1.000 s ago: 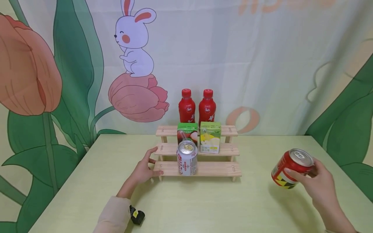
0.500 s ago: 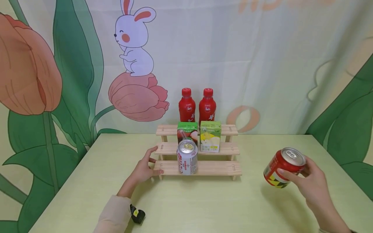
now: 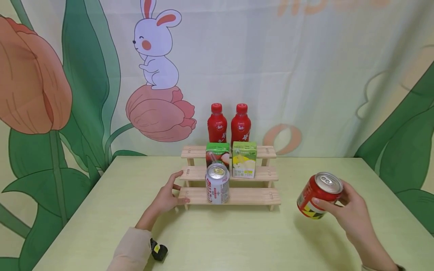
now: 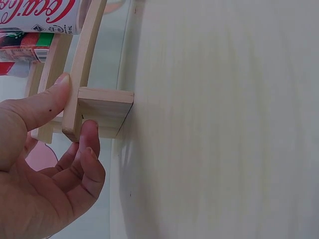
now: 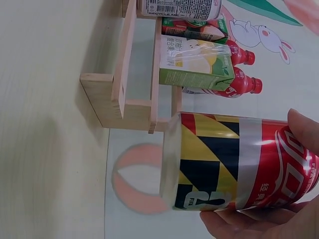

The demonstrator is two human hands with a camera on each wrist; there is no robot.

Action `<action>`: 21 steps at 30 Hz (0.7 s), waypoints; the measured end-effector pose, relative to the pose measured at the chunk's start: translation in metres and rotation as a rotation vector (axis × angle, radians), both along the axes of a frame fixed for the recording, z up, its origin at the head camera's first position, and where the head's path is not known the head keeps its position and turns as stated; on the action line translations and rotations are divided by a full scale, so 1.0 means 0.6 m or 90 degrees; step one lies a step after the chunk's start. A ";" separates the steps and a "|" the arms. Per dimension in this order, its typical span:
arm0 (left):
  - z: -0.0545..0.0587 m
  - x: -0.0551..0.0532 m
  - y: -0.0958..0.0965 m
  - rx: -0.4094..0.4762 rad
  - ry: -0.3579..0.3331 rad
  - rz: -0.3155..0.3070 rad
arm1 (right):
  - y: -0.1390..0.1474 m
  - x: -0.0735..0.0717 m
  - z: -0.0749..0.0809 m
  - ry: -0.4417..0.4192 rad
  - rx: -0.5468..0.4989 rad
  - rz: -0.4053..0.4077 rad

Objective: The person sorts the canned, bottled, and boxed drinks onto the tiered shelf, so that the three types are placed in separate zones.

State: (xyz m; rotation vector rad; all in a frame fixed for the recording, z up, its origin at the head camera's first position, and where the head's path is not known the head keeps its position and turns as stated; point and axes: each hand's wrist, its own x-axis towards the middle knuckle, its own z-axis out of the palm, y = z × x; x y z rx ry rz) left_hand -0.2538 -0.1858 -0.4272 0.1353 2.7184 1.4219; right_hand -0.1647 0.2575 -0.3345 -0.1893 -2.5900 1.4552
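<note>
My right hand (image 3: 354,214) holds a red soda can (image 3: 320,195) with a yellow-and-black checked base, tilted above the table right of the rack. In the right wrist view, thumb and fingers wrap the upper part of the can (image 5: 239,164). My left hand (image 3: 167,195) grips the left end of a three-step wooden rack (image 3: 251,196); in the left wrist view its thumb (image 4: 57,94) lies on the bottom step with fingers curled below. A white soda can (image 3: 217,188) stands on the bottom step, left of centre.
Behind the white can, a green juice carton (image 3: 217,150) and a pear juice carton (image 3: 245,162) stand on the middle step. Two red bottles (image 3: 217,126) are on the top step. A small black object (image 3: 158,251) lies by the left sleeve. A printed curtain (image 3: 305,75) hangs behind the table (image 3: 237,241).
My right hand has carried the red can leftward, closer to the rack. The left hand has stayed at the rack's left end, and the drinks on it have not moved.
</note>
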 end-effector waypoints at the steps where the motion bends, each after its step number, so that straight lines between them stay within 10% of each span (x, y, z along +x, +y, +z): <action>1: 0.000 0.000 0.000 0.000 0.001 -0.001 | -0.003 -0.001 0.000 0.000 -0.004 0.003; 21: 0.001 0.001 0.002 0.000 -0.003 0.006 | -0.054 -0.016 -0.003 0.043 -0.026 0.077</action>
